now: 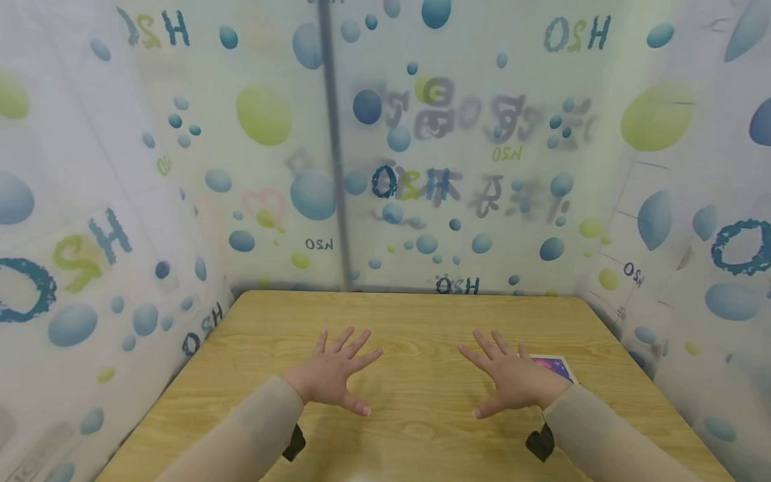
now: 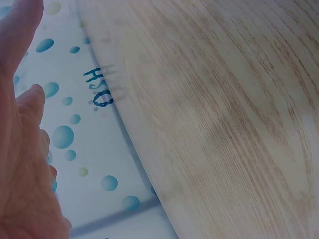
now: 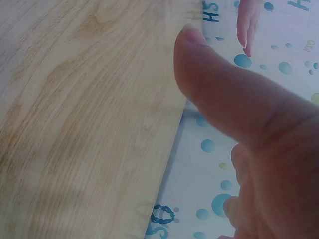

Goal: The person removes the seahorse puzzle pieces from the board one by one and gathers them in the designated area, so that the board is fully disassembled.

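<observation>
- While the person's left hand (image 1: 330, 372) reaches over the rectangular table with a yellowish wood-grain top (image 1: 415, 432), its fingers and thumb are spread wide apart.
- The right hand (image 1: 512, 379) mirrors it across the tabletop, its grip just as wide; the two stand well apart.
- A flat card, pink and purple with a pale border (image 1: 559, 367), lies on the table by the right hand, which partly hides it in the head view; whether they touch, I cannot tell.
- Pale beige long sleeves (image 1: 241, 432) cover both forearms, and a small black piece (image 1: 295, 443) shows beneath each cuff.
- Whitish curtains printed with blue and green drops and "H2O" lettering (image 1: 265, 181) surround the table's far edge and sides.
</observation>
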The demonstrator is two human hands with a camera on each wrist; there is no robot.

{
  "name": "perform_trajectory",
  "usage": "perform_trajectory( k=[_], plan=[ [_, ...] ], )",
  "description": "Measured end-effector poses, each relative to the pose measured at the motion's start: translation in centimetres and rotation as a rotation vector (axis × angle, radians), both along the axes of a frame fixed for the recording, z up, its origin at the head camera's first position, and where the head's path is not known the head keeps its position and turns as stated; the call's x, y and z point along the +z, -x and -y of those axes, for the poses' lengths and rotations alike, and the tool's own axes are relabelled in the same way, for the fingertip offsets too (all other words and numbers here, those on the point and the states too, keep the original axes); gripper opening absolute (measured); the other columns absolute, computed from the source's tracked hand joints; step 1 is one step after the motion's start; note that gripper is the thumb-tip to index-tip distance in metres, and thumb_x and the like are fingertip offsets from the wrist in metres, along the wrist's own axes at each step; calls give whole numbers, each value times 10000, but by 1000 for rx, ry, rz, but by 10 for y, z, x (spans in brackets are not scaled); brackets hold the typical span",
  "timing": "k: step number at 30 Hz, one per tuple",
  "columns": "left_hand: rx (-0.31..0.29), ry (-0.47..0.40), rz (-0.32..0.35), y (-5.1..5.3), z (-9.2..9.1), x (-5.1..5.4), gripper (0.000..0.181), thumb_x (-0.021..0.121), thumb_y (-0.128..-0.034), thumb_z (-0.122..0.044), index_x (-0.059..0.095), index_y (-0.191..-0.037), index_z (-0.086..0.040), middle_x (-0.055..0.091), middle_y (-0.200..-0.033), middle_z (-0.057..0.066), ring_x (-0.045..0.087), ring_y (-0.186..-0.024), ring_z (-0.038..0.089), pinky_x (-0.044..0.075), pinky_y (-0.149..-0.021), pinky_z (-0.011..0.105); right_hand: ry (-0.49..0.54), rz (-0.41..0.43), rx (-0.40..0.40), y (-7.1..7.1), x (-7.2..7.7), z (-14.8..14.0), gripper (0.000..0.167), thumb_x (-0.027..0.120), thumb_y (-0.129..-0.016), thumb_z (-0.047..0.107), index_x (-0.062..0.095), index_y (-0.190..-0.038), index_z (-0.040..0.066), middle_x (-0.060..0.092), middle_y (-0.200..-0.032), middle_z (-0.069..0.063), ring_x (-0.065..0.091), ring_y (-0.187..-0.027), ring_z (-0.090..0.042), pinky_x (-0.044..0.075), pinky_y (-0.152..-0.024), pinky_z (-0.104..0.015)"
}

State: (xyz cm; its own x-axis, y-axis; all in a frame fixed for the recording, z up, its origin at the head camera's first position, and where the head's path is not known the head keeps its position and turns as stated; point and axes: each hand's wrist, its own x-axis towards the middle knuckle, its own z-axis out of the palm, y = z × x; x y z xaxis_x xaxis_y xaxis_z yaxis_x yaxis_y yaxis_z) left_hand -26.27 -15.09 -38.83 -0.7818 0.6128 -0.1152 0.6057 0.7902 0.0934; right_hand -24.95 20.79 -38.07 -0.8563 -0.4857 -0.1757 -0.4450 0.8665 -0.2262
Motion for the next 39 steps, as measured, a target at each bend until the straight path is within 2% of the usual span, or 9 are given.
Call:
perform_trajectory(
  k=[7, 10, 13, 15, 20, 25, 29, 32, 39],
  plan=[
    [3, -8, 18, 0, 2, 0, 1014, 584, -716, -764, 196, -1543, -322, -36, -1615, 24, -68, -1458, 319, -96, -1066, 685, 16, 16, 4, 2, -1, 1, 1083, 764, -688, 598, 183, -1550, 293, -15, -1610, -119, -18, -1432, -455, 37, -994, -783],
    [2, -16, 28, 0, 1, -1, 1028, 594, -718, -756, 189, -1547, -302, -17, -1616, 31, -57, -1460, 319, -87, -1080, 669, 39, 11, 17, 3, -2, -2, 1075, 765, -699, 584, 192, -1551, 263, 6, -1606, -143, 5, -1425, -474, 47, -1003, -774],
    [-11, -46, 46, 1, -5, -6, 1019, 614, -740, -724, 197, -1549, -266, 35, -1616, 36, -24, -1464, 318, -60, -1105, 640, 89, 14, -3, 4, -7, -11, 1000, 761, -741, 538, 257, -1537, 201, 115, -1591, -174, 102, -1413, -483, 140, -1037, -730],
    [-20, -83, 52, 2, -12, -12, 971, 637, -774, -669, 240, -1542, -227, 109, -1610, 46, 34, -1466, 316, -12, -1127, 614, 140, 24, -48, 6, -13, -20, 889, 744, -784, 497, 357, -1495, 129, 254, -1544, -205, 216, -1383, -484, 232, -1036, -690],
    [-17, -184, 27, 5, -43, -33, 735, 624, -876, -535, 417, -1468, -151, 359, -1526, 45, 255, -1424, 287, 184, -1147, 522, 248, 4, -205, 13, -35, -55, 581, 670, -885, 402, 579, -1289, -5, 548, -1304, -229, 476, -1214, -456, 402, -954, -608],
    [-4, -265, 66, 9, -82, -50, 577, 583, -926, -487, 524, -1391, -151, 484, -1432, -7, 395, -1349, 222, 323, -1105, 414, 305, -54, -335, 23, -56, -94, 403, 636, -925, 274, 638, -1158, -54, 637, -1121, -214, 596, -1020, -406, 482, -839, -562],
    [-16, -341, 131, 13, -111, -60, 514, 576, -945, -443, 546, -1373, -160, 505, -1404, -25, 430, -1317, 188, 359, -1080, 370, 323, -54, -470, 30, -62, -120, 443, 598, -948, 299, 607, -1161, -90, 623, -1083, -258, 583, -982, -408, 468, -823, -567],
    [-15, -385, 158, 16, -131, -66, 491, 576, -951, -425, 548, -1371, -174, 513, -1396, -37, 439, -1309, 163, 362, -1076, 338, 338, -42, -557, 34, -65, -136, 514, 560, -964, 332, 553, -1212, -118, 558, -1186, -336, 536, -1056, -481, 436, -864, -605],
    [36, -472, 205, 20, -176, -75, 459, 594, -942, -414, 569, -1349, -204, 562, -1331, -98, 492, -1250, 88, 408, -1022, 267, 337, -17, -641, 40, -73, -161, 542, 505, -979, 318, 496, -1256, -148, 485, -1263, -380, 445, -1129, -557, 391, -910, -635]
  ],
)
